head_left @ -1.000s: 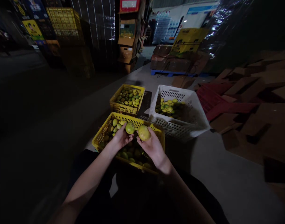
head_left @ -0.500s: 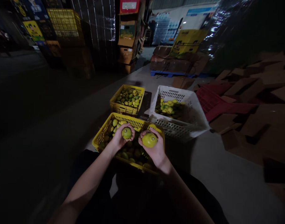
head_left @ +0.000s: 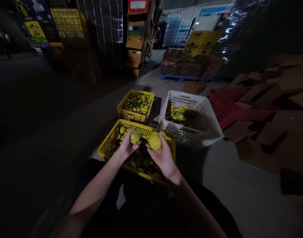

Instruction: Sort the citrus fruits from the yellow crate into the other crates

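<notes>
- Heap of flattened brown cardboard boxes (head_left: 277, 99), far off to the right of both hands; dim there, detail lost.
- White slotted plastic crate (head_left: 210, 127), beyond and right of the right hand, part filled with yellow-green fruit.
- Near yellow slotted plastic crate (head_left: 105, 145), directly under both hands, holding a loose layer of green and yellow fruit.
- Far yellow slotted plastic crate (head_left: 124, 110), straight ahead past the left hand, also filled with fruit.
- Right hand (head_left: 162, 158), palm up, fingers wrapped about a round yellow citrus fruit (head_left: 155, 141) held just above the near crate's far rim.
- Left hand (head_left: 126, 147), fingers closed on a smaller round green citrus fruit (head_left: 135, 136), raised over the same crate.
- The two fruits sit near each other, a small gap between them, not touching.
</notes>
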`<state>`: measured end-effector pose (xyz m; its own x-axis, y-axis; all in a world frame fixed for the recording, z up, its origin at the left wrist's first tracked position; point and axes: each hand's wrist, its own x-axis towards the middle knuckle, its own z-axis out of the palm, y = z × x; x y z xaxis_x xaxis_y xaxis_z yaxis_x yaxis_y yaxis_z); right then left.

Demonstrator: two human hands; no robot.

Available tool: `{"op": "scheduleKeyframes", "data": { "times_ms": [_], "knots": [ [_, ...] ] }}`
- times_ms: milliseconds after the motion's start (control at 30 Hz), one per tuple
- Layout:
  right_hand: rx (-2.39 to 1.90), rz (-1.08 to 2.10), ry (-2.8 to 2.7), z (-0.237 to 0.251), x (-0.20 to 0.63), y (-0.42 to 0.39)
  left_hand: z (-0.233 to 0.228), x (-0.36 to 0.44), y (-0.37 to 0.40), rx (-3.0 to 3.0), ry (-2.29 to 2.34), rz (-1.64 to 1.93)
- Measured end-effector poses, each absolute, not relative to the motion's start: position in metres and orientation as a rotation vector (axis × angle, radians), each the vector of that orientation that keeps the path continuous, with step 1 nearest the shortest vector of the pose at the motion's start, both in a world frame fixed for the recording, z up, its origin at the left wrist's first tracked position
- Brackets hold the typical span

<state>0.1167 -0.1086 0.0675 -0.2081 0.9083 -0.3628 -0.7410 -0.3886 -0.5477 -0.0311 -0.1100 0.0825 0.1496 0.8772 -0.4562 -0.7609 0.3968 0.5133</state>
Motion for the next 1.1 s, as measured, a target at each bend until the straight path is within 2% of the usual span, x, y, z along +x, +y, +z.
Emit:
{"op": "scheduleKeyframes", "data": {
  "times_ms": [367, 567, 800, 933, 1100],
  "knots": [
    [-0.938, 1.82, -0.303, 0.059, 0.113, -0.102, 0.083, -0.03, -0.109, 0.038, 0.928, 1.246],
    [-1.012, 1.895, -0.347, 0.066, 0.111, -0.106, 0.078, -0.027, -0.106, 0.029, 0.89, 1.172],
    [-0.94, 1.884, -0.256, 0.067, 0.115, -0.106, 0.08, -0.03, -0.107, -0.042, 0.911, 1.286],
    [-1.075, 1.96, -0.248, 0.066, 0.117, -0.105, 0.076, -0.03, -0.107, -0.015, 0.846, 1.23],
    [-1.1, 1.873, -0.23, 0.063, 0.117, -0.103, 0.075, -0.028, -0.106, -0.036, 0.857, 1.223]
  ]
}}
